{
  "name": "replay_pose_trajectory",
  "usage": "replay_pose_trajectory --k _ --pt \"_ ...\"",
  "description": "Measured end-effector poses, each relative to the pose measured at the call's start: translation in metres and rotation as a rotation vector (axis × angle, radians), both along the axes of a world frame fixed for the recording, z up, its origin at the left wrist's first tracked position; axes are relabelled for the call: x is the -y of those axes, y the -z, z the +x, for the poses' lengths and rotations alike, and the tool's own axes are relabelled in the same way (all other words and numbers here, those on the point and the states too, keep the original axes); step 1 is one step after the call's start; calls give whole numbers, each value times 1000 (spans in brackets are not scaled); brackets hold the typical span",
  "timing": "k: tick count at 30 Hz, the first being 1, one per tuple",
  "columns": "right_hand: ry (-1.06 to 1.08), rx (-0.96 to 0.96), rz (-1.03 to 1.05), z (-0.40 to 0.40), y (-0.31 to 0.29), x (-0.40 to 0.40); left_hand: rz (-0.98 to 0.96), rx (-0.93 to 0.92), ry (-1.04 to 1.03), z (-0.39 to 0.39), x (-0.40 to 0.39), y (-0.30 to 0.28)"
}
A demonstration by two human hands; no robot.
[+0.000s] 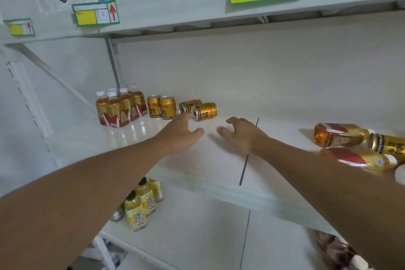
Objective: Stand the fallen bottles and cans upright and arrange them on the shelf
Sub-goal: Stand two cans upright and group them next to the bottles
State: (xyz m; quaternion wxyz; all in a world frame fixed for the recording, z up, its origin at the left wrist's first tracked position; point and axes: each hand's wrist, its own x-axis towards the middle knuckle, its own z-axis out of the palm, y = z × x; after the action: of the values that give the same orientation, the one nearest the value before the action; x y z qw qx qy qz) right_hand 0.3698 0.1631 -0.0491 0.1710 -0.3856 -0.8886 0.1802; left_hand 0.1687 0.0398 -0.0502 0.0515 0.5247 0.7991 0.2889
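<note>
Both bare hands reached over the white shelf (285, 103), fingers spread and grasping nothing. The left hand (179, 136) hovered just beside two gold metal cans lying on their sides (198, 109), the right hand (241, 133) near them. Left of those, two gold cans stood upright (162, 107) beside a cluster of upright amber tea bottles with white caps (120, 107). Well apart at the right edge, two amber bottles lay fallen (341, 138) with another gold can on its side (390, 143).

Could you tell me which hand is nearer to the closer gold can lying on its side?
Left. The left hand reaches just below-left of the fallen can; the right hand is farther right.
</note>
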Motion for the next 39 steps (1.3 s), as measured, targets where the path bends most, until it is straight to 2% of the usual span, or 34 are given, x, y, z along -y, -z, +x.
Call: replay_pose_trajectory --k 8,16,23,27,31,35,39 --pt "10 -21 -45 -26 -4 -27 50 -66 31 -25 -22 -20" --pt "154 -90 -176 -76 -25 -49 -20 -269 38 -74 -68 -48" --pt "184 -106 -186 -127 -28 -64 -256 -340 84 -102 -126 -57" --pt "187 -47 -114 -154 -17 -75 -326 -428 88 -119 -156 -61" --pt "182 -70 -69 -168 -3 -85 -467 -463 134 -121 -173 -57" --pt "154 -82 -41 -168 4 -95 -498 -515 132 -118 -177 -56" --pt "126 -66 -62 -157 1 -97 -469 -489 75 -119 -178 -56"
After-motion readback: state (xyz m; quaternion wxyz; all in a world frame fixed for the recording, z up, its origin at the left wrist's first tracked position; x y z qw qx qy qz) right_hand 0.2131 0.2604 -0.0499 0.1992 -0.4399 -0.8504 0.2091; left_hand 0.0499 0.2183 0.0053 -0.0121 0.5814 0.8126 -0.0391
